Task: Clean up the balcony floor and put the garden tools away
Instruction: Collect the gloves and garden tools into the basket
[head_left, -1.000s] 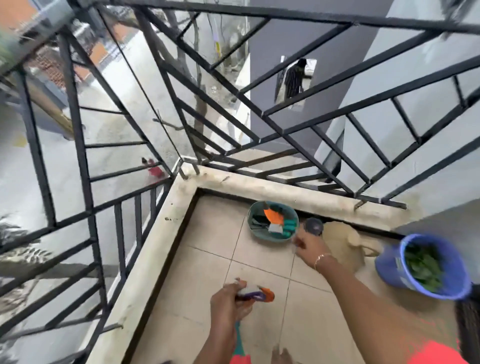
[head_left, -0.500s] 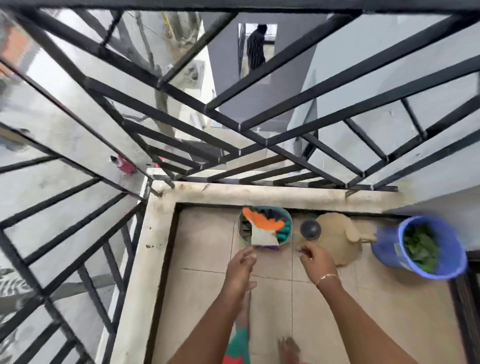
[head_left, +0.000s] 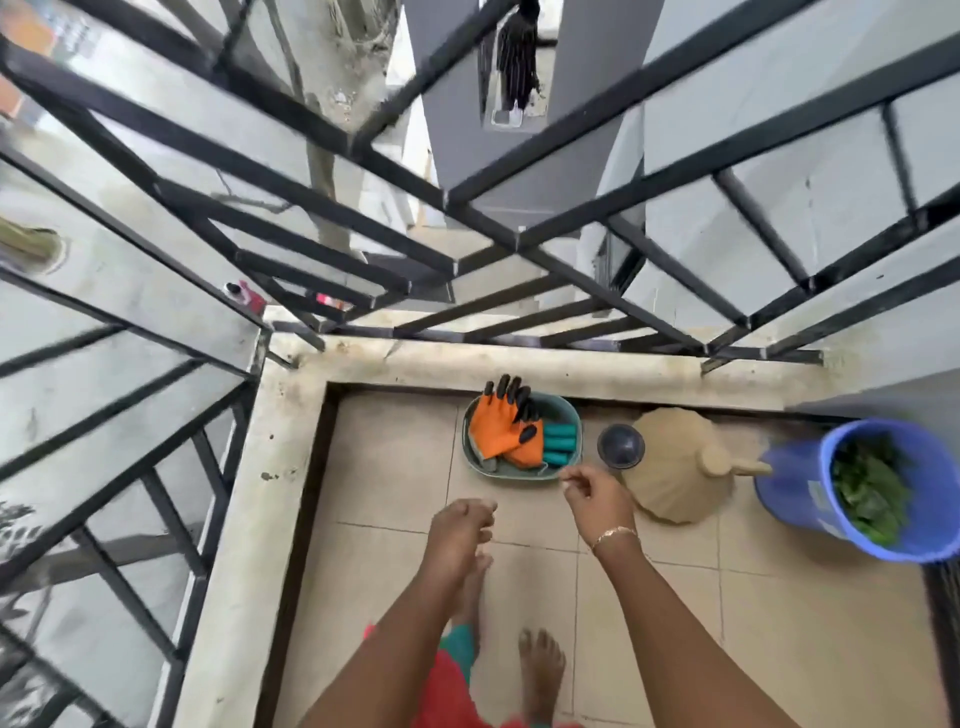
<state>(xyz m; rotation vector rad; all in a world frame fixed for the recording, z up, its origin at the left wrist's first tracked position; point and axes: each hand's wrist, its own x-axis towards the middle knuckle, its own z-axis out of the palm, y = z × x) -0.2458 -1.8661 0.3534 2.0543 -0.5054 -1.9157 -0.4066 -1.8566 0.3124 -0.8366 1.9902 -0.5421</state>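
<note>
Both are empty: our left hand (head_left: 460, 525) and right hand (head_left: 597, 499) hang loosely curled. Tub (head_left: 519, 475) of gloves (head_left: 498, 431) and tool handles (head_left: 560, 444) sits just past our fingertips; we reckon gripping opposite rims keeps it level

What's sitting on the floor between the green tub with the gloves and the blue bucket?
Head view: a dark round cap and a tan watering can lie between the green tub and the blue bucket.

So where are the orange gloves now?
Head view: the orange gloves lie in the green tub by the far curb, left of the tan watering can.
</note>
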